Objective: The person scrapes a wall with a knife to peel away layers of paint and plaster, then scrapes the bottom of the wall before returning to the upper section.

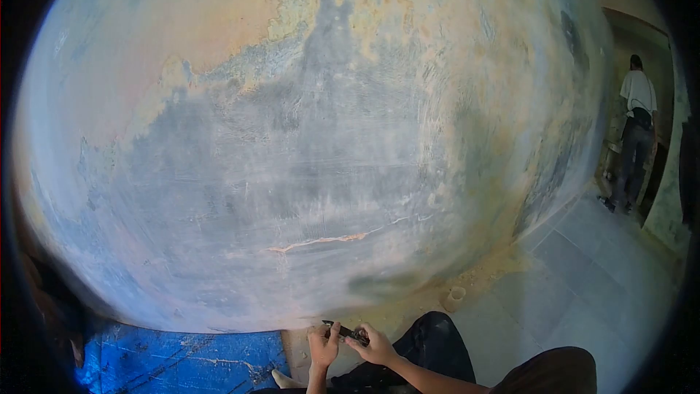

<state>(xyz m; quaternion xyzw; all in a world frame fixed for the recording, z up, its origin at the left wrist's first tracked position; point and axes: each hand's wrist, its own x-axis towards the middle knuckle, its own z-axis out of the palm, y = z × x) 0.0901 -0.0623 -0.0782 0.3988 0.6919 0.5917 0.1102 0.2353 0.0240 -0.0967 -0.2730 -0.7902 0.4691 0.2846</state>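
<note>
Low in the head view, my left hand [324, 344] and my right hand [375, 345] are close together over my lap. Both have their fingers closed on a small dark tool [345, 332], which lies between them and reaches to the upper left past my left fingers. Its exact kind is too small to tell. Just beyond the hands rises the wall [292, 153], with patchy grey, blue and yellowish paint. A jagged, light orange crack [343, 238] runs across its lower part, above my hands. Nothing touches the wall.
A blue sheet [182, 361] lies at the lower left, near a bare foot [286, 379]. A pale cup [454, 298] stands on the tiled floor [561, 270] by the wall. Far right, a person [638, 128] stands in a doorway, back turned. My dark-clothed knees flank the bottom.
</note>
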